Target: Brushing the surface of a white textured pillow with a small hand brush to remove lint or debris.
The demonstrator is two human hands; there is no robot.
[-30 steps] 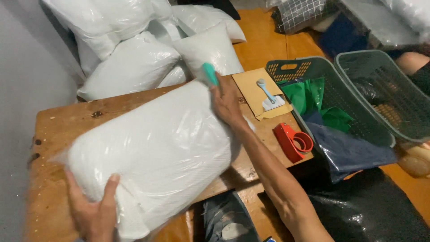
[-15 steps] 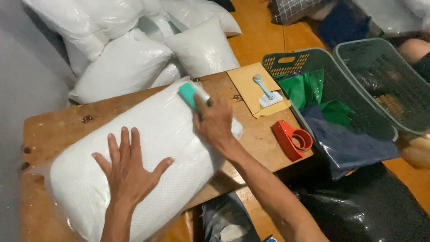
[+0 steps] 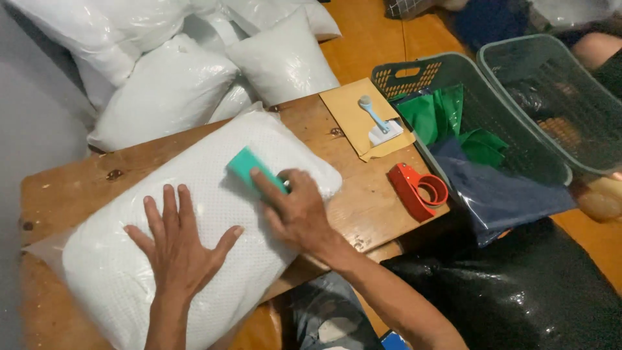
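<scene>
Left hand (image 3: 178,249) lies flat, fingers spread, on the white pillow (image 3: 194,194) lying on the desk (image 3: 71,181). Right hand (image 3: 295,214) has its grip closed on a green block (image 3: 253,170), perhaps a roller, pressed against the pillow.

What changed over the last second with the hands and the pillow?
The left hand let go of the pillow's lower edge and now presses flat on top. The pillow went from tilted to lying flat on the table. The right hand brought the green block onto it. The tape dispenser stayed put.
</scene>
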